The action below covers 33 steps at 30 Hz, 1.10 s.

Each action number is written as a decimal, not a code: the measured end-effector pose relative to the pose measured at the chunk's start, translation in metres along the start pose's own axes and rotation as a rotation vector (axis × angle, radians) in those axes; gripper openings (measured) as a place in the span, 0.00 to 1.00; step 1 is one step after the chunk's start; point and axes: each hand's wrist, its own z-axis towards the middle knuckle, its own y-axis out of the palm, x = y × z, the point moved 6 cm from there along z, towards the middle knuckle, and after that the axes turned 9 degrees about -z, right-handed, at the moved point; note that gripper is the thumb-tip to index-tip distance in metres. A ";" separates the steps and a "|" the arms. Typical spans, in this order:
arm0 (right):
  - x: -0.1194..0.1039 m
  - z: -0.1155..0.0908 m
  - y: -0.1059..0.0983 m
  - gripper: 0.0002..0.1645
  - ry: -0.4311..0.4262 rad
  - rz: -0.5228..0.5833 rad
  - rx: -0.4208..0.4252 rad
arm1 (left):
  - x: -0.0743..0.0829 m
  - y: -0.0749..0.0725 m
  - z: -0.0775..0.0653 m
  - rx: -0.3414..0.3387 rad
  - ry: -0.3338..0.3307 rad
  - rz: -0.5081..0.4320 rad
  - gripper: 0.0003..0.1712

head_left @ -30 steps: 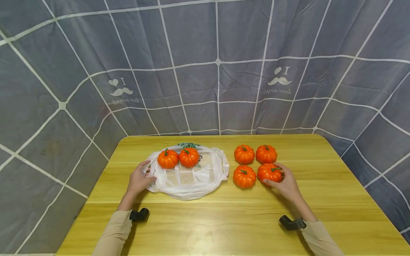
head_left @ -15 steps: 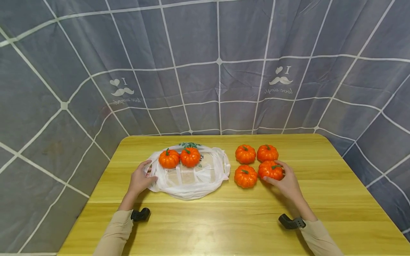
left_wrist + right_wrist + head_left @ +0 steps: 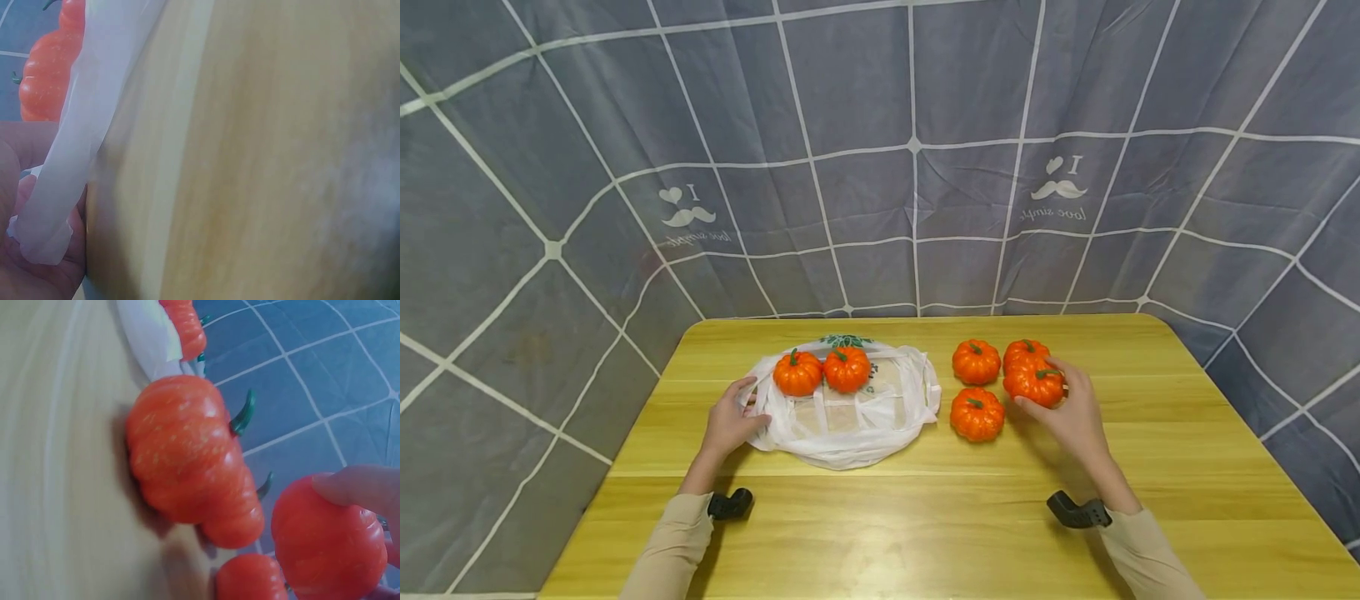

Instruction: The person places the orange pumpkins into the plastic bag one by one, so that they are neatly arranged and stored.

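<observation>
Pumpkins [image 3: 977, 415]: six
White bag [image 3: 838, 455]: one
Left hand [image 3: 728, 421]: grip pinches bag edge
Right hand [image 3: 1078, 415]: grip pinches one pumpkin [image 3: 1032, 385]

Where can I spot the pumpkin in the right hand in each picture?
Head: right of centre, the held pumpkin in the right hand.
Left wrist: not in it.
Right wrist: lower right.
Shared landmark: the white plastic bag, left of centre, at left, and near the top, respectively.
</observation>
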 end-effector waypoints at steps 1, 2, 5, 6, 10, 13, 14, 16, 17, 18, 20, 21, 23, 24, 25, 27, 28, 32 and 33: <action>-0.003 0.001 0.000 0.45 -0.008 -0.003 0.008 | 0.000 0.000 0.000 0.000 -0.001 -0.002 0.41; -0.006 0.001 -0.001 0.45 -0.017 -0.004 0.016 | 0.000 0.000 0.000 0.002 -0.002 -0.002 0.41; -0.015 0.003 -0.001 0.45 -0.041 -0.005 0.038 | 0.001 0.000 0.000 0.003 0.005 -0.006 0.41; -0.018 0.004 0.000 0.45 -0.049 -0.002 0.044 | 0.001 0.000 0.000 0.003 0.007 -0.006 0.41; -0.033 0.006 0.003 0.46 -0.086 0.023 0.071 | 0.001 0.000 0.000 0.007 0.010 0.000 0.41; -0.045 0.004 0.008 0.45 -0.119 0.053 0.094 | 0.001 0.000 0.001 0.007 0.008 0.003 0.41; -0.049 0.004 0.010 0.45 -0.128 0.064 0.099 | 0.001 0.000 0.001 0.007 0.005 0.005 0.41; -0.057 0.002 0.016 0.45 -0.138 0.085 0.104 | 0.001 0.000 0.001 0.007 0.001 0.008 0.41; -0.061 0.001 0.019 0.45 -0.140 0.096 0.102 | 0.001 0.000 0.001 0.007 -0.001 0.008 0.41; -0.065 0.001 0.022 0.45 -0.142 0.104 0.099 | 0.001 0.000 0.001 0.008 -0.002 0.011 0.41; -0.072 0.000 0.028 0.45 -0.144 0.127 0.087 | 0.001 0.000 0.000 0.012 -0.001 0.013 0.41; -0.075 0.000 0.031 0.45 -0.144 0.135 0.082 | 0.001 0.000 0.000 0.014 0.000 0.015 0.41; -0.081 0.001 0.037 0.45 -0.145 0.154 0.067 | 0.000 0.000 0.000 0.013 0.000 0.014 0.41; -0.084 0.001 0.040 0.45 -0.145 0.162 0.059 | 0.000 0.000 0.000 0.012 0.001 0.016 0.42; -0.087 0.001 0.043 0.45 -0.147 0.169 0.053 | 0.000 0.000 -0.001 0.012 0.000 0.014 0.42; -0.093 0.002 0.049 0.45 -0.148 0.185 0.042 | -0.001 0.000 -0.001 0.012 -0.004 0.014 0.42; -0.096 0.003 0.052 0.45 -0.152 0.192 0.039 | -0.001 0.001 -0.001 0.009 0.001 0.011 0.42; -0.109 0.003 0.063 0.45 -0.162 0.231 0.021 | -0.002 0.001 0.001 0.009 0.002 0.001 0.42; -0.112 0.003 0.067 0.45 -0.162 0.242 0.013 | -0.003 0.001 0.001 0.009 0.004 -0.001 0.42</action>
